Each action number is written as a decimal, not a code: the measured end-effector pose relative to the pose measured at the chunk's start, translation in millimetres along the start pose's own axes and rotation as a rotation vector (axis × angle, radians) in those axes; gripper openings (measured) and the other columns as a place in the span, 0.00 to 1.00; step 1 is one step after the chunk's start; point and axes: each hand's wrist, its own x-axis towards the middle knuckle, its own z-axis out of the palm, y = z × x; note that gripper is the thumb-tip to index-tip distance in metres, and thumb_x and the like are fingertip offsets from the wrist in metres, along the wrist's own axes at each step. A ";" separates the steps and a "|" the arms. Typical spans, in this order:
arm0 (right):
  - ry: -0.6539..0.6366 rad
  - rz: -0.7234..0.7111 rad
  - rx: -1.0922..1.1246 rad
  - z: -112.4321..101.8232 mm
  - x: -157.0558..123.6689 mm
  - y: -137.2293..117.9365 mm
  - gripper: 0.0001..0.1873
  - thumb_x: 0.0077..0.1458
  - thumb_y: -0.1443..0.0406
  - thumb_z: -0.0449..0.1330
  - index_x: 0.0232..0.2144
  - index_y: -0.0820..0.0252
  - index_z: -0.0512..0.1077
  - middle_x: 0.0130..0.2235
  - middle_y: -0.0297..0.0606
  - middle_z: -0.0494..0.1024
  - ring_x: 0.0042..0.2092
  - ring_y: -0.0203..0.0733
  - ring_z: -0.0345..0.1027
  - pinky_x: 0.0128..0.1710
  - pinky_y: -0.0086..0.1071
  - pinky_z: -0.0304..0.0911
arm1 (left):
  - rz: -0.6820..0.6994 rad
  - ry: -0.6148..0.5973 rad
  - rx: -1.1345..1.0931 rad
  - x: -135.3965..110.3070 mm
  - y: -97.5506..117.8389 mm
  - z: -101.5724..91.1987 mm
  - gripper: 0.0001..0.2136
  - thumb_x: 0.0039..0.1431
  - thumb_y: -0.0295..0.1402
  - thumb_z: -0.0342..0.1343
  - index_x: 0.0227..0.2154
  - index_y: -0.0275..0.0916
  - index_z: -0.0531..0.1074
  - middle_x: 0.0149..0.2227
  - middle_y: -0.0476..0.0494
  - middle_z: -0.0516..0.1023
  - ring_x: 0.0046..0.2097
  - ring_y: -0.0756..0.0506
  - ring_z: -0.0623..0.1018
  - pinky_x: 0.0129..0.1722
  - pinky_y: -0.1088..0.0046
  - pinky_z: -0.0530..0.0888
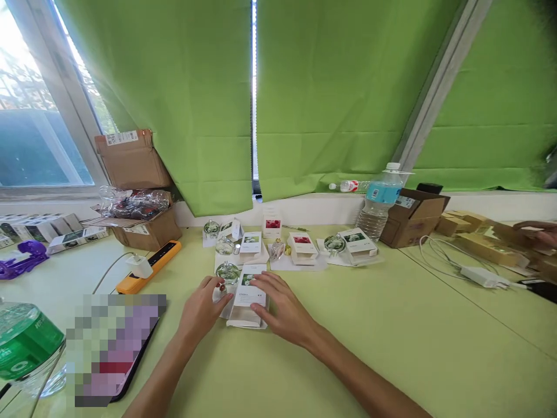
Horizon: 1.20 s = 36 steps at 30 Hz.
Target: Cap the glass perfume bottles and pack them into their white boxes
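Note:
My left hand [202, 305] curls its thumb and fingers around a small shiny piece [223, 288], perhaps a bottle cap, partly hidden by the fingertips. Just beyond it lies a round clear glass bottle [227, 271] with pale green liquid. My right hand [281, 305] rests on a white box [248, 299] with a green and white flower picture, its fingers spread over the right side. The near end of this box looks open. Behind are a second round glass bottle [225, 246] and a white flower box [251, 244].
Farther back are pink-flower boxes [303, 247], a glass bottle [277, 250] and another round bottle [335, 244]. At left are a phone [126, 348], an orange power strip [150, 267] and a green-labelled bottle [28, 342]. A person's hand [537, 232] shows at far right.

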 end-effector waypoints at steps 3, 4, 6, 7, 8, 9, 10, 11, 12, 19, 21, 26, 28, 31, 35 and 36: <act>-0.060 -0.083 -0.061 4.4 -1.1 -6.7 0.25 0.59 0.55 0.56 0.57 0.54 0.65 0.61 0.41 0.65 0.64 0.50 0.51 0.63 0.45 0.50 | 0.010 -0.030 0.046 0.1 0.8 3.5 0.10 0.59 0.37 0.50 0.42 0.47 0.70 0.45 0.50 0.75 0.33 0.49 0.75 0.32 0.73 0.68; -0.077 -0.099 -0.079 6.6 -1.6 -7.5 0.25 0.59 0.55 0.56 0.57 0.54 0.65 0.61 0.42 0.65 0.64 0.50 0.51 0.63 0.46 0.49 | 0.012 -0.036 0.063 0.2 1.0 4.1 0.10 0.59 0.35 0.49 0.42 0.47 0.70 0.45 0.50 0.75 0.33 0.49 0.76 0.32 0.73 0.67; -0.117 -0.112 -0.105 11.4 -2.5 -6.8 0.25 0.60 0.55 0.56 0.57 0.55 0.65 0.60 0.43 0.65 0.63 0.50 0.52 0.63 0.48 0.47 | 0.014 -0.041 0.099 0.2 0.4 4.0 0.10 0.60 0.33 0.47 0.42 0.47 0.70 0.45 0.50 0.75 0.35 0.48 0.76 0.32 0.73 0.66; -0.135 -0.110 -0.111 13.6 -3.0 -5.7 0.25 0.60 0.55 0.56 0.57 0.55 0.65 0.60 0.43 0.66 0.63 0.50 0.53 0.63 0.49 0.46 | 0.013 -0.040 0.117 0.3 -0.6 3.4 0.10 0.60 0.33 0.47 0.42 0.47 0.69 0.45 0.50 0.75 0.36 0.47 0.76 0.32 0.73 0.66; -0.151 -0.107 -0.114 15.5 -3.3 -4.4 0.24 0.60 0.55 0.55 0.57 0.55 0.66 0.60 0.44 0.66 0.62 0.50 0.54 0.64 0.49 0.45 | 0.009 -0.037 0.137 0.4 -2.1 2.5 0.10 0.61 0.32 0.46 0.42 0.47 0.69 0.44 0.50 0.75 0.36 0.47 0.76 0.32 0.73 0.65; -0.160 -0.103 -0.115 16.8 -3.6 -3.1 0.23 0.60 0.56 0.55 0.56 0.54 0.66 0.59 0.43 0.67 0.62 0.49 0.55 0.64 0.49 0.44 | 0.003 -0.031 0.156 0.5 -4.3 1.3 0.10 0.61 0.32 0.46 0.42 0.47 0.69 0.43 0.49 0.76 0.37 0.46 0.76 0.32 0.73 0.65; -0.165 -0.100 -0.115 17.7 -3.9 -2.1 0.23 0.60 0.56 0.55 0.56 0.54 0.67 0.59 0.43 0.67 0.62 0.49 0.55 0.64 0.49 0.44 | -0.007 -0.024 0.175 0.8 -7.0 -0.2 0.09 0.61 0.32 0.46 0.42 0.47 0.69 0.43 0.49 0.76 0.38 0.45 0.76 0.32 0.72 0.65; -0.168 -0.098 -0.113 18.0 -4.1 -1.5 0.22 0.60 0.55 0.55 0.55 0.54 0.67 0.59 0.43 0.67 0.62 0.49 0.56 0.64 0.49 0.43 | -0.020 -0.017 0.194 1.2 -10.3 -1.9 0.09 0.61 0.32 0.46 0.41 0.46 0.69 0.43 0.48 0.76 0.38 0.45 0.76 0.32 0.72 0.64; -0.171 -0.096 -0.111 18.0 -4.4 -1.2 0.23 0.60 0.54 0.55 0.55 0.54 0.68 0.59 0.43 0.67 0.62 0.48 0.56 0.64 0.48 0.42 | -0.035 -0.008 0.213 1.7 -13.9 -3.8 0.09 0.61 0.33 0.46 0.41 0.46 0.69 0.43 0.47 0.76 0.39 0.44 0.76 0.32 0.72 0.64; -0.175 -0.087 -0.118 17.5 -7.5 -1.3 0.24 0.59 0.53 0.56 0.55 0.56 0.68 0.59 0.44 0.67 0.61 0.49 0.57 0.65 0.48 0.41 | -0.144 0.041 0.301 4.6 -38.4 -14.4 0.11 0.61 0.34 0.45 0.43 0.44 0.69 0.43 0.43 0.76 0.38 0.42 0.77 0.30 0.70 0.64; -0.173 -0.088 -0.119 17.9 -8.0 -0.6 0.24 0.60 0.53 0.56 0.55 0.55 0.68 0.59 0.44 0.67 0.61 0.49 0.57 0.65 0.48 0.42 | -0.154 0.048 0.303 4.0 -41.1 -15.2 0.11 0.61 0.34 0.45 0.43 0.44 0.69 0.44 0.43 0.76 0.38 0.42 0.77 0.31 0.70 0.65; -0.183 -0.096 -0.115 17.1 -8.7 0.1 0.25 0.60 0.52 0.55 0.55 0.55 0.67 0.60 0.45 0.66 0.62 0.49 0.56 0.65 0.50 0.40 | -0.118 0.106 0.274 2.4 -35.5 -15.2 0.15 0.62 0.38 0.46 0.48 0.42 0.67 0.51 0.40 0.71 0.50 0.38 0.73 0.44 0.64 0.69; -0.187 -0.112 -0.115 16.2 -9.0 -1.0 0.27 0.59 0.50 0.56 0.56 0.55 0.65 0.60 0.45 0.65 0.62 0.49 0.55 0.66 0.50 0.38 | -0.079 0.138 0.247 5.1 -30.7 -15.7 0.18 0.62 0.41 0.45 0.51 0.40 0.65 0.54 0.38 0.69 0.56 0.37 0.69 0.52 0.61 0.67; -0.202 -0.153 -0.127 14.6 -9.5 -3.6 0.33 0.55 0.47 0.59 0.58 0.55 0.63 0.61 0.46 0.64 0.63 0.49 0.53 0.66 0.49 0.36 | 0.017 0.124 0.186 15.6 -23.9 -17.2 0.20 0.62 0.42 0.46 0.54 0.41 0.64 0.57 0.41 0.67 0.60 0.39 0.64 0.57 0.62 0.63; -0.226 -0.185 -0.164 12.9 -10.2 -6.3 0.33 0.56 0.49 0.59 0.59 0.54 0.61 0.62 0.45 0.62 0.63 0.51 0.52 0.66 0.50 0.35 | 0.162 0.010 0.108 37.8 -17.4 -17.7 0.21 0.60 0.36 0.52 0.56 0.43 0.63 0.57 0.45 0.70 0.60 0.44 0.65 0.59 0.68 0.62; -0.230 -0.190 -0.176 12.9 -10.5 -6.4 0.32 0.56 0.50 0.59 0.60 0.54 0.61 0.62 0.45 0.62 0.63 0.51 0.53 0.66 0.51 0.35 | 0.182 -0.019 0.095 43.5 -16.4 -17.1 0.21 0.58 0.35 0.53 0.55 0.42 0.65 0.56 0.45 0.72 0.59 0.44 0.67 0.58 0.69 0.63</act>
